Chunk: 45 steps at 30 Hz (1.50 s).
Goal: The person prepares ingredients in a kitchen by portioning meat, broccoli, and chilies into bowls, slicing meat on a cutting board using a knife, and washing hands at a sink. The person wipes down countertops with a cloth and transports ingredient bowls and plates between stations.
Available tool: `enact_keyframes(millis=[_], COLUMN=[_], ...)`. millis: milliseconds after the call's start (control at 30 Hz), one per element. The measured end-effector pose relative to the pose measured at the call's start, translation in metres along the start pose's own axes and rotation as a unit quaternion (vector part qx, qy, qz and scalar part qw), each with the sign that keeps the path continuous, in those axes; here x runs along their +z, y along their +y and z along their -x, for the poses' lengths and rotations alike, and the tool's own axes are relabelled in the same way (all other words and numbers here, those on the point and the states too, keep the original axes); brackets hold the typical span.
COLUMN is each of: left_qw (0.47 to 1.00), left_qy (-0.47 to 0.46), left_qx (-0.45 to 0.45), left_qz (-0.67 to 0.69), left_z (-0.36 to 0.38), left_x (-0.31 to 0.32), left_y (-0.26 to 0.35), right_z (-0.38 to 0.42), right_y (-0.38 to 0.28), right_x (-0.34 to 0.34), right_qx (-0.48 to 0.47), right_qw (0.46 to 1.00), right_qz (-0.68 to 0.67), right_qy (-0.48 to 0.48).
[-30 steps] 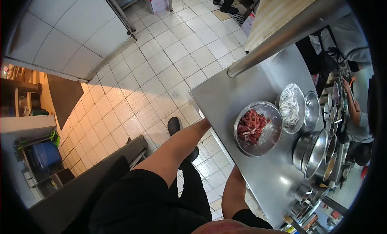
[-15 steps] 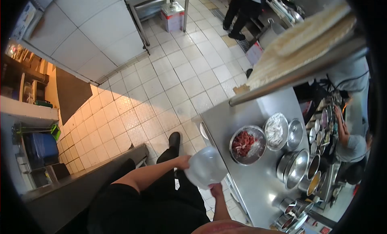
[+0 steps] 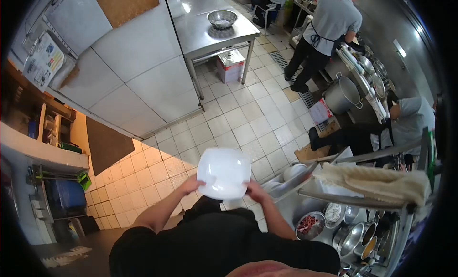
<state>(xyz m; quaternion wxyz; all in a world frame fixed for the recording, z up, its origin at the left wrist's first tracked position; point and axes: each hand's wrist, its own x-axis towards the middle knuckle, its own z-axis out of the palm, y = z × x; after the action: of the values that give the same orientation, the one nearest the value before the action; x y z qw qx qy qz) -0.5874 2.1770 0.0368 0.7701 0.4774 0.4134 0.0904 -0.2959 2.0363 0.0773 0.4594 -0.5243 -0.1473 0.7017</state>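
A white square plate (image 3: 224,168) with rounded corners is held out in front of my body above the tiled floor. My left hand (image 3: 192,185) grips its near left corner, with the fingertips at the edge. At the near right corner my right hand (image 3: 255,191) is closed on the rim. Light reflects off the plate's surface, and no food shows on it. To the right of my right hand, a metal bowl (image 3: 318,234) with red pieces that look like raw meat stands on the steel counter.
Beside the meat is a bowl of white stuff (image 3: 333,213); stacked metal bowls (image 3: 347,240) stand nearby. A rack with a cloth (image 3: 377,182) overhangs the counter. Two co-workers (image 3: 329,24) (image 3: 410,119) are at the right. Ahead, a steel table (image 3: 198,34) holds a metal bowl (image 3: 222,18).
My view has swung, bringing the far table and co-workers into sight. Both hands have carried the plate away from the counter edge, and it now sits squarely ahead of me.
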Motion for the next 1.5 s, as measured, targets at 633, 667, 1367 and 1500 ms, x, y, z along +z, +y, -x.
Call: enact_keyframes(millis=[633, 667, 1367, 1500], left_qw=[0.945, 0.939, 0.957, 0.960], left_qy=[0.245, 0.253, 0.249, 0.236], left_qx=[0.107, 0.118, 0.111, 0.117], left_qz=[0.189, 0.199, 0.100, 0.098], left_z=[-0.351, -0.370, -0.731, -0.726], left_x=[-0.196, -0.205, -0.409, -0.420], left_y=[0.530, 0.549, 0.648, 0.644], right_z=[-0.594, -0.616, -0.271, -0.204], right_y=[-0.624, -0.662, -0.438, -0.368], right_x=[0.070, 0.095, -0.130, -0.052], right_qx=[-0.152, -0.143, 0.017, -0.079], right_qw=[0.953, 0.941, 0.926, 0.876], right_qz=[0.134, 0.133, -0.079, -0.156], right_qy=[0.226, 0.276, 0.368, 0.449])
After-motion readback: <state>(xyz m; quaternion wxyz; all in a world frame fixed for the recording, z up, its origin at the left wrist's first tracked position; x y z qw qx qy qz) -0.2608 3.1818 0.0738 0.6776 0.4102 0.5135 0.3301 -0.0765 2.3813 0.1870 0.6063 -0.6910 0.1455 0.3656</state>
